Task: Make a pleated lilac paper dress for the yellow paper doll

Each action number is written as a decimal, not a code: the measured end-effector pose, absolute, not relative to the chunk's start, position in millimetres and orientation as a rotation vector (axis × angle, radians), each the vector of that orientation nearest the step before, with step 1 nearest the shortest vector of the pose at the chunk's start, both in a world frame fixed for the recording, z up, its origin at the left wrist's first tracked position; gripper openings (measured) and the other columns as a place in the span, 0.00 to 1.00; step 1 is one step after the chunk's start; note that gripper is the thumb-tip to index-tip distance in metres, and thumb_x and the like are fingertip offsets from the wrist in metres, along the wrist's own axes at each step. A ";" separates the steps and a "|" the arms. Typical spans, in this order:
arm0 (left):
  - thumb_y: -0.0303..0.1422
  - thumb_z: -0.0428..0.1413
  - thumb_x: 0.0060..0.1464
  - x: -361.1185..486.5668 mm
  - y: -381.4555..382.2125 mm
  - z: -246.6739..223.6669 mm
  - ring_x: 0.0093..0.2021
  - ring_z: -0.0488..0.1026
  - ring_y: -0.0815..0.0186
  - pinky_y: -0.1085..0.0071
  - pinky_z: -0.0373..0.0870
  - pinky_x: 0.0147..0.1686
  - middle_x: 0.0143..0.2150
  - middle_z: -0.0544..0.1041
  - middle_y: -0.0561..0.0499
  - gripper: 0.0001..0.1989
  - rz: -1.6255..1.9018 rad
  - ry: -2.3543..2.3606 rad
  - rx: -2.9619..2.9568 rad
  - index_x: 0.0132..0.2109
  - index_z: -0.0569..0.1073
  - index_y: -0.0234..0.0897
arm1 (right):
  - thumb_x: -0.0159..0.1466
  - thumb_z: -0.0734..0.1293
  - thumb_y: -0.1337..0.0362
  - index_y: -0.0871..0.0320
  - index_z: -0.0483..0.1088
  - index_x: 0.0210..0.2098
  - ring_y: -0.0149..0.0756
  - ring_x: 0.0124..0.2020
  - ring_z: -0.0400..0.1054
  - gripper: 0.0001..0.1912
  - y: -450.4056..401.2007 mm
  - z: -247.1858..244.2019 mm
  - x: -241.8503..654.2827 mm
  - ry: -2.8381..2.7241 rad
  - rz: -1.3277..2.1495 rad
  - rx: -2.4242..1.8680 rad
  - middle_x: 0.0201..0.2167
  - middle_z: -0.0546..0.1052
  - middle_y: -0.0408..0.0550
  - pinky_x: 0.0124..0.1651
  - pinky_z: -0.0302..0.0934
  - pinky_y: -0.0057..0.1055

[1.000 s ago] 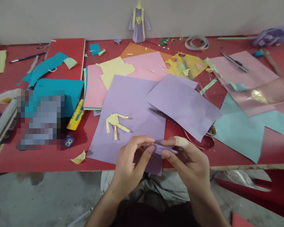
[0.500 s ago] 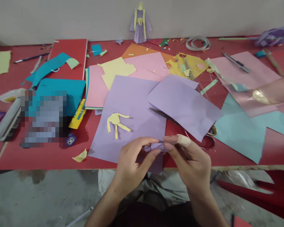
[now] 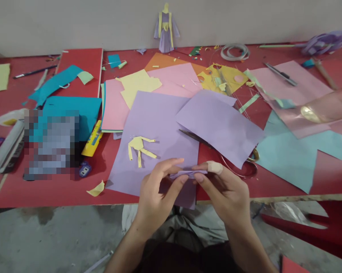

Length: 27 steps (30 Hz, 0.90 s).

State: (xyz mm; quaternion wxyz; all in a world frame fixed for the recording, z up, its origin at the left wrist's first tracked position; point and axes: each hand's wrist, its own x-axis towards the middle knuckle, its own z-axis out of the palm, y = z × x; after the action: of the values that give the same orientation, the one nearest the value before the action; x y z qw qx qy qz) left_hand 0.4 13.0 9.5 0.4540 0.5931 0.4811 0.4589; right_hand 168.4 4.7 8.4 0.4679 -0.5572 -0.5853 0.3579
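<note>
— Both hands are on one thing, right at the near edge of the table. The left hand [image 3: 156,197] and the right hand [image 3: 226,193] pinch a small folded lilac paper piece [image 3: 188,174] between thumbs and forefingers, one hand at each end.

— Closed on it, then?

— Closed on it, yes, fingertips nearly meeting in the middle. The right forefinger wears a pale bandage [image 3: 215,167]. The piece is held just above the near corner of a large lilac sheet [image 3: 159,129], which overhangs the edge of the red table [image 3: 46,189].

— What lies on that sheet?

— Little pale yellow cut-out [image 3: 139,147], shaped like a figure with thin legs, just beyond the left hand. A second lilac sheet [image 3: 219,125] overlaps the first on the right, and scissors [image 3: 216,151] poke out from under it, blades toward the left, handle loops near the right hand.

— And farther out?

— Pink sheets [image 3: 173,77] and a yellow one [image 3: 138,85] beyond the lilac, a light blue sheet [image 3: 301,151] to the right, teal paper [image 3: 74,108] to the left with a yellow glue tube [image 3: 91,139] beside it. A yellow scrap [image 3: 96,189] sits near the table's front edge. At the back, against the wall, stands a lilac and yellow paper doll [image 3: 165,28]. On the far right another person's arm [image 3: 327,108] reaches in over a pink sheet, wearing a gold bangle.
</note>
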 end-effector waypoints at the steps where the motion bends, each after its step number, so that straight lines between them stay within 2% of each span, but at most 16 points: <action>1: 0.29 0.59 0.61 0.4 13.2 9.6 0.37 0.80 0.67 0.70 0.79 0.40 0.40 0.80 0.53 0.17 1.130 1.182 1.461 0.56 0.70 0.47 | 0.65 0.69 0.68 0.53 0.76 0.40 0.32 0.33 0.75 0.06 4.6 8.7 168.2 -1.413 0.870 -1.365 0.34 0.80 0.43 0.37 0.71 0.28; 8: 0.27 0.57 0.62 -0.6 18.9 17.1 0.41 0.79 0.67 0.72 0.77 0.43 0.42 0.82 0.52 0.09 1.101 1.186 1.643 0.47 0.76 0.43 | 0.64 0.70 0.68 0.52 0.75 0.44 0.32 0.34 0.75 0.10 3.8 7.2 168.2 -1.374 0.946 -1.305 0.36 0.79 0.43 0.38 0.72 0.29; 13: 0.24 0.56 0.62 0.0 20.7 15.8 0.43 0.78 0.69 0.73 0.76 0.43 0.42 0.81 0.52 0.10 1.159 1.113 1.690 0.46 0.77 0.42 | 0.64 0.69 0.67 0.53 0.75 0.45 0.34 0.37 0.75 0.10 3.1 6.8 167.8 -1.371 0.970 -1.306 0.37 0.79 0.45 0.41 0.72 0.31; 19: 0.23 0.60 0.58 -1.1 19.0 9.9 0.49 0.74 0.67 0.71 0.74 0.49 0.48 0.75 0.49 0.13 1.230 1.179 1.819 0.48 0.76 0.41 | 0.66 0.68 0.67 0.51 0.74 0.43 0.32 0.38 0.74 0.07 4.2 8.7 167.1 -1.396 1.050 -1.279 0.35 0.77 0.42 0.43 0.70 0.28; 27: 0.24 0.59 0.60 2.0 19.3 12.3 0.45 0.76 0.71 0.75 0.72 0.48 0.43 0.79 0.53 0.08 1.164 1.141 1.779 0.45 0.75 0.40 | 0.67 0.67 0.67 0.48 0.73 0.48 0.32 0.39 0.74 0.11 3.5 7.9 168.5 -1.423 1.067 -1.275 0.37 0.76 0.43 0.44 0.69 0.30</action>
State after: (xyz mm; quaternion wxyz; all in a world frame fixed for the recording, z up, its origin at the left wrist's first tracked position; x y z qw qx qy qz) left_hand 2.0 19.3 12.3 0.3565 0.6889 0.4418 0.4507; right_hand 168.5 3.5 7.9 0.4588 -0.5175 -0.5777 0.4334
